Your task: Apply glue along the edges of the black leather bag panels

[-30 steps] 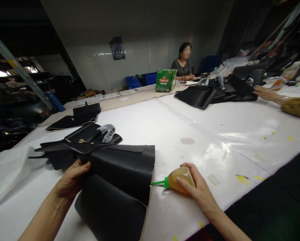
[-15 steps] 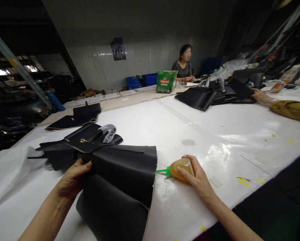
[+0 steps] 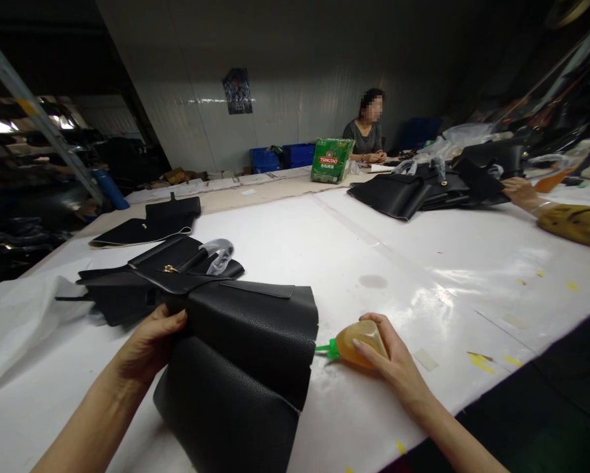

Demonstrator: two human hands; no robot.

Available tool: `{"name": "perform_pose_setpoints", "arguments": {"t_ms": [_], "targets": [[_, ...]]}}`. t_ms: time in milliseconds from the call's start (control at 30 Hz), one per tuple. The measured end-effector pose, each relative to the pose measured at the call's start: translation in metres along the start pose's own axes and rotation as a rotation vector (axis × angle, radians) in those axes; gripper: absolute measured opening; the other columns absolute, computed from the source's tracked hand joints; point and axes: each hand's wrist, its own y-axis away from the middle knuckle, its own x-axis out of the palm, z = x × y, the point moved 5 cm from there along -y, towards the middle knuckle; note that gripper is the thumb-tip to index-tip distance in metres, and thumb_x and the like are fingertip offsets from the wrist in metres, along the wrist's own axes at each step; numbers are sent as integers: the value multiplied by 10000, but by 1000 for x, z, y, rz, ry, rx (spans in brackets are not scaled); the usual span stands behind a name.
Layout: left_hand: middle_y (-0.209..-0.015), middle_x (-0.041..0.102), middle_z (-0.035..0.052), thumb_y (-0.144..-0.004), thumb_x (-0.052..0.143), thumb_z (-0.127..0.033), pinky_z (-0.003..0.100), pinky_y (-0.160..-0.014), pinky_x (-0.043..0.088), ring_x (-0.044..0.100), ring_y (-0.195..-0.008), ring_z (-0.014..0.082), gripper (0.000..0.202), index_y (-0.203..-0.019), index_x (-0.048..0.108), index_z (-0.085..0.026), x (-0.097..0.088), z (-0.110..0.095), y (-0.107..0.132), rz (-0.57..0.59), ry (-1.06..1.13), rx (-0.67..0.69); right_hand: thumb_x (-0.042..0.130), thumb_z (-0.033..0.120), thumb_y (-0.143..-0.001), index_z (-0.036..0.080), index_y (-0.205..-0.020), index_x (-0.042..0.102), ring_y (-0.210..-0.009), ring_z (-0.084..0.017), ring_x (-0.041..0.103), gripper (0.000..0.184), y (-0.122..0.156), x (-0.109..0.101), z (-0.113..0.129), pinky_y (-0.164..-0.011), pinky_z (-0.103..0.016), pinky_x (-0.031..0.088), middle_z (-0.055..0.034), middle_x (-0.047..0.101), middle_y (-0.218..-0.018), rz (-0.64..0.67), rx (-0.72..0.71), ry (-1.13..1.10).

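Note:
My left hand (image 3: 152, 338) grips a black leather bag piece (image 3: 246, 328) by its left side, thumb on top and the other fingers hidden beneath. The piece is curved, with small notches along its right edge. In my right hand (image 3: 386, 351) is a squeeze bottle (image 3: 357, 343) of amber liquid, lying on its side with its green nozzle (image 3: 328, 349) pointing left. The nozzle's tip is at the notched edge; whether it touches I cannot tell. Behind the piece lies a black strap handle wrapped in clear plastic (image 3: 221, 256), near a gold-coloured metal fitting (image 3: 170, 269).
Another black leather piece (image 3: 171, 213) lies at the table's far left, and white sheeting (image 3: 23, 322) at the near left. A pile of black pieces (image 3: 423, 187) sits far right, with a co-worker's hand (image 3: 521, 192) on it. A green carton (image 3: 331, 159) and a seated person (image 3: 368, 135) are at the back.
My right hand and the bottle have moved slightly down, towards me, along the notched edge. The leather piece has shifted a little to the right in the view, which has itself moved slightly.

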Motion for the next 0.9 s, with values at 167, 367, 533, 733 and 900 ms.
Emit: {"name": "perform_pose_setpoints", "arguments": {"t_ms": [167,367,533,733,900], "targets": [[-650,754,29,-372,905,-225,202,-502,566,671,-490,167,384,-725,756,-195,0,-1,-2,-45,35,21,583,516,-801,267,-1102,414,-852,-215,576,425,13,1,-5,-774,-323,444,-4,555,-968,38,16,-32],[-675,760,44,-386,901,-210,222,-526,574,676,-500,174,392,-747,752,-181,0,-3,-1,-54,53,26,581,522,-804,272,-1107,414,-893,-219,566,427,10,-3,-4,-805,-331,429,-11,540,-1020,-14,16,-19],[-641,753,34,-388,895,-180,216,-495,567,668,-473,177,369,-724,744,-170,-3,-2,-1,-30,99,49,579,517,-799,269,-1115,400,-874,-212,568,440,23,5,-8,-798,-323,426,-7,538,-1003,85,29,-31],[-626,751,11,-317,903,-161,196,-475,563,666,-465,170,412,-696,744,-196,-10,3,8,-143,116,39,577,498,-804,261,-1102,396,-838,-201,563,422,39,13,-4,-773,-301,426,6,547,-944,90,27,-48],[-640,753,1,-250,893,-130,204,-514,579,659,-450,167,499,-722,750,-208,-22,12,21,-250,169,45,591,485,-802,260,-1106,401,-848,-194,562,424,53,19,-2,-775,-279,429,14,549,-934,137,46,-100]]}}
